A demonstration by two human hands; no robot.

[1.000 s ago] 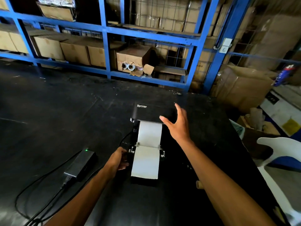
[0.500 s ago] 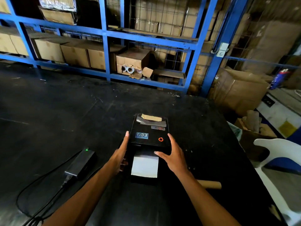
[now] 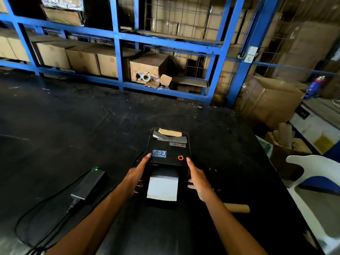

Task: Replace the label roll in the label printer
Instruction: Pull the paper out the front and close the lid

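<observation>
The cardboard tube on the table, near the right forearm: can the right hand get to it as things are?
Probably yes. The cardboard tube lies bare on the table just past the right forearm, nothing on it or beside it. The right hand rests open against the printer and would only need to draw back.

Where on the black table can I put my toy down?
Bare table lies left of the printer, beyond the power brick. Another patch sits behind the printer, before the blue rack. Near both hands and the cardboard tube it's crowded.
</observation>
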